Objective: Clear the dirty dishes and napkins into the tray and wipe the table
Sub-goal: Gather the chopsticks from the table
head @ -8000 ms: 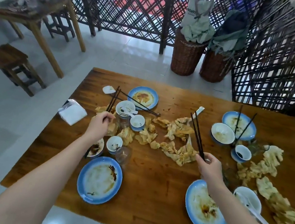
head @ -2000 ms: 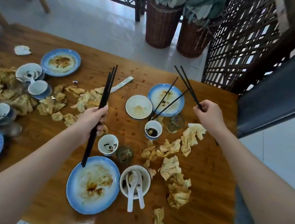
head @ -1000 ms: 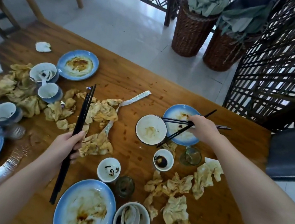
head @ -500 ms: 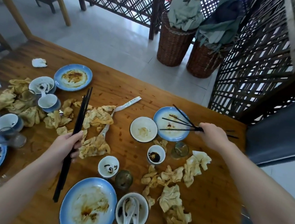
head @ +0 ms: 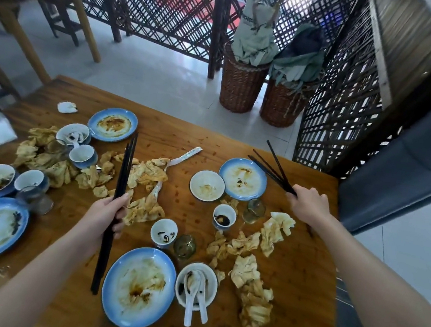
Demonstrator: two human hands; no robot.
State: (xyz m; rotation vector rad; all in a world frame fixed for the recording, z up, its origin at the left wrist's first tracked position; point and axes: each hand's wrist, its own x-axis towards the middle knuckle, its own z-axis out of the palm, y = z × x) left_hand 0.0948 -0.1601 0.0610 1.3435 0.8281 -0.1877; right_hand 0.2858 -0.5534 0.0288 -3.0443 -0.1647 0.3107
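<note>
Head view:
- The left hand point(head: 107, 214) is closed round a tight bundle of black chopsticks point(head: 123, 175), gripped low on the shafts. The tips point away from the hand and the butts hang back beside the forearm. Held parallel like this, they probably make one load for the tray.
- The right hand point(head: 306, 206) is fisted on a second lot, the fanned chopsticks point(head: 272, 165). They splay out beyond its knuckles over the far corner of the desk point(head: 299, 286), and look loosely gathered and not yet squared up.
- Both hands are full, so I judge that neither can take a dish until the sticks are put down.
- Just inward of the right hand sit a rimmed blue plate point(head: 242, 178) and a white bowl point(head: 207, 185). Crumpled napkins point(head: 246, 270) lie on the near side of it, towards the body.
- Just beside the left wrist is a large smeared plate point(head: 139, 285), touching a bowl with two spoons point(head: 196, 285). More napkins and cups lie past its fingertips and out to its left.
- No tray shows anywhere, and the dishes and napkins are all on the desk, so the clearing looks barely begun and the wiping is yet to come.
</note>
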